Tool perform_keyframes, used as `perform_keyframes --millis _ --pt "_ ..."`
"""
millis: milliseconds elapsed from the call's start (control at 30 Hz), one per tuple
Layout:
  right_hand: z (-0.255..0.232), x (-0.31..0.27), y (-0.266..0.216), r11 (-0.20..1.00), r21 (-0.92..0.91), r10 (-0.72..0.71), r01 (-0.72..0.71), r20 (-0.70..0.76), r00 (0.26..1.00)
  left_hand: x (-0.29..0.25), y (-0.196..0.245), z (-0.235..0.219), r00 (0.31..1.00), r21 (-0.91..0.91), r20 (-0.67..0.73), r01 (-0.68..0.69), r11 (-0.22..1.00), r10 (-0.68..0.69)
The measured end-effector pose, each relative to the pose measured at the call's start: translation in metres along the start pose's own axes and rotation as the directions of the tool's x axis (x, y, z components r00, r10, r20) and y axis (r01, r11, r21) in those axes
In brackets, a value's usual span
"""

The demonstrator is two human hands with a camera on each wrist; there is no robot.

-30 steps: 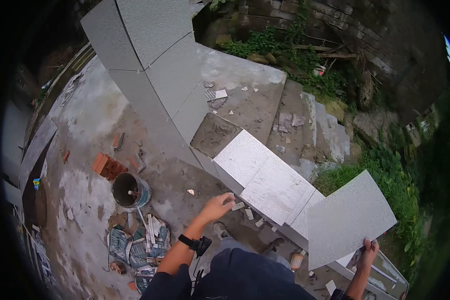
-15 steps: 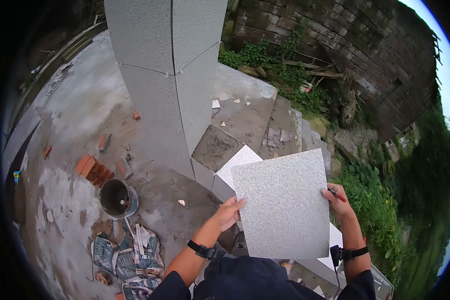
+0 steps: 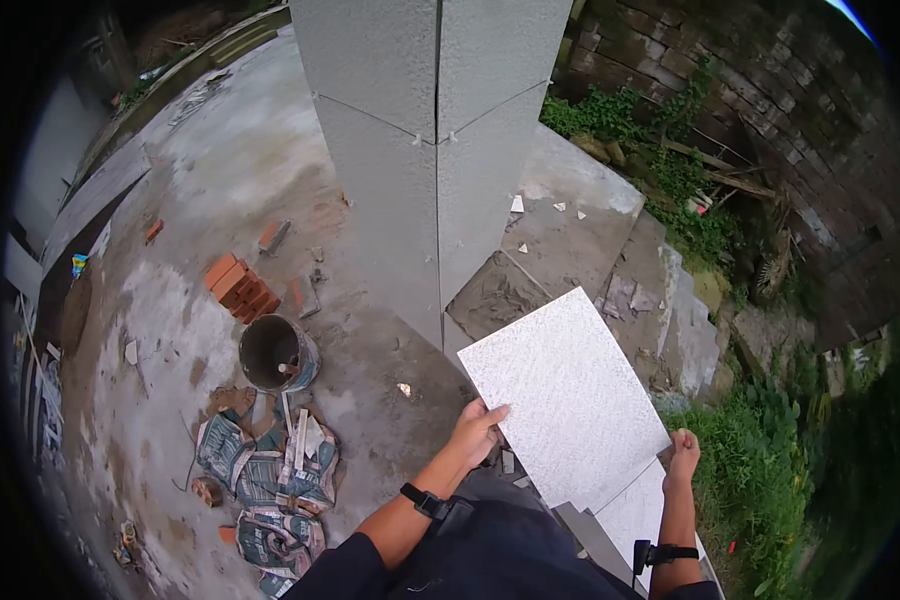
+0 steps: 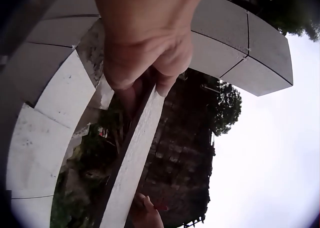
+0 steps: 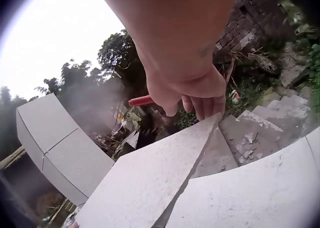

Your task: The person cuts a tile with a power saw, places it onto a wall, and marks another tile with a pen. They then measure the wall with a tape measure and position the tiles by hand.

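A square, speckled light-grey tile (image 3: 570,400) lies tilted low over the row of white tiles, overlapping them in the head view. My left hand (image 3: 478,432) grips its left edge, thumb on top and fingers underneath. In the left wrist view the tile (image 4: 135,158) is seen edge-on between thumb and fingers. My right hand (image 3: 682,455) is at the opposite corner; in the right wrist view its fingertips meet the tile's corner. A slim red pen-like stick (image 5: 141,101) juts from that right hand, its other end hidden in the grip.
A tiled pillar (image 3: 436,180) rises ahead, beside a patch of wet mortar (image 3: 495,295). To the left stand a bucket (image 3: 260,365) with a tool in it and stacked red bricks (image 3: 238,285). Crumpled bags (image 3: 270,470) lie nearer. Steps and greenery (image 3: 760,480) border the right.
The tile swung from the right hand alone to between both hands, then went forward and down over the tile row. The left hand took hold of its edge. The head view turned left.
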State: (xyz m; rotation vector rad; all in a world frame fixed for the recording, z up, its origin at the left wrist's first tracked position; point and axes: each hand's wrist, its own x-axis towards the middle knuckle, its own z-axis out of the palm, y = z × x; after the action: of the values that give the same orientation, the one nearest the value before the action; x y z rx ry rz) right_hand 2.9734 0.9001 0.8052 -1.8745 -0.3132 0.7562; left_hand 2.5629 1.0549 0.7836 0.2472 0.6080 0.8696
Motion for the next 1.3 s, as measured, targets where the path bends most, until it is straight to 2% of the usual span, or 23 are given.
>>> perform_keyframes --millis 67,100,133,200,233,300,333,400,533,600,633,700,800,933,1000,1167,1300 --pt "0.034 -0.003 0.003 0.918 0.345 0.215 -0.197 -0.013 0.977 0.021 -0.005 0.004 1.0 0.002 -0.027 0.006 1.0 -0.006" --pt "0.047 0.01 0.02 0.858 0.462 0.206 -0.223 0.087 0.975 0.034 -0.009 0.006 0.999 -0.002 -0.034 -0.018 1.0 0.018" --pt "0.063 0.025 0.029 0.859 0.458 0.209 -0.23 0.097 0.973 0.045 -0.012 0.007 0.998 -0.005 -0.041 -0.041 0.999 0.04" --pt "0.092 0.045 0.038 0.636 0.728 0.161 -0.258 0.202 0.966 0.065 -0.019 0.005 0.997 -0.008 -0.057 -0.043 0.999 0.043" --pt "0.107 0.046 0.031 0.635 0.723 0.172 -0.27 0.208 0.963 0.073 -0.021 0.004 0.998 0.002 -0.06 -0.032 0.999 0.032" --pt "0.136 0.059 0.015 0.66 0.688 0.364 -0.302 0.059 0.93 0.093 -0.022 -0.001 0.997 0.04 -0.079 -0.015 0.999 0.018" --pt "0.147 0.072 0.018 0.66 0.683 0.375 -0.314 0.063 0.925 0.106 -0.021 -0.007 0.996 0.04 -0.093 -0.012 0.999 0.016" --pt "0.171 0.097 0.028 0.728 0.657 0.339 -0.198 -0.094 0.936 0.133 -0.02 -0.025 0.989 0.194 -0.142 -0.001 0.981 0.029" --pt "0.223 0.149 0.056 0.749 0.636 0.324 -0.186 -0.107 0.94 0.186 -0.011 -0.068 0.96 0.304 -0.279 0.07 0.95 0.018" --pt "0.255 0.174 0.076 0.809 0.582 0.248 -0.075 -0.224 0.942 0.215 -0.014 -0.084 0.866 0.206 -0.467 -0.087 0.975 0.176" --pt "0.268 0.184 0.086 0.814 0.574 0.261 -0.089 -0.224 0.939 0.227 -0.018 -0.101 0.86 0.204 -0.482 -0.076 0.976 0.167" --pt "0.292 0.207 0.103 0.895 0.441 0.226 -0.064 -0.325 0.918 0.255 -0.02 -0.134 0.814 0.284 -0.543 -0.054 0.957 0.207" --pt "0.322 0.215 0.109 0.891 0.451 0.215 -0.052 -0.318 0.924 0.276 -0.011 -0.158 0.792 0.383 -0.556 -0.027 0.923 0.254" --pt "0.337 0.229 0.132 0.912 0.403 0.231 -0.079 -0.344 0.91 0.287 -0.001 -0.172 0.784 0.381 -0.574 0.0 0.925 0.236" --pt "0.342 0.233 0.143 0.891 0.452 0.179 -0.047 -0.253 0.951 0.29 0.004 -0.176 0.772 0.342 -0.607 0.041 0.939 0.188" --pt "0.355 0.238 0.153 0.886 0.459 0.202 -0.057 -0.273 0.941 0.289 0.006 -0.18 0.763 0.276 -0.61 -0.049 0.96 0.215" --pt "0.365 0.229 0.139 0.882 0.462 0.231 -0.087 -0.264 0.936 0.288 0.01 -0.182 0.767 0.267 -0.602 -0.07 0.961 0.222"
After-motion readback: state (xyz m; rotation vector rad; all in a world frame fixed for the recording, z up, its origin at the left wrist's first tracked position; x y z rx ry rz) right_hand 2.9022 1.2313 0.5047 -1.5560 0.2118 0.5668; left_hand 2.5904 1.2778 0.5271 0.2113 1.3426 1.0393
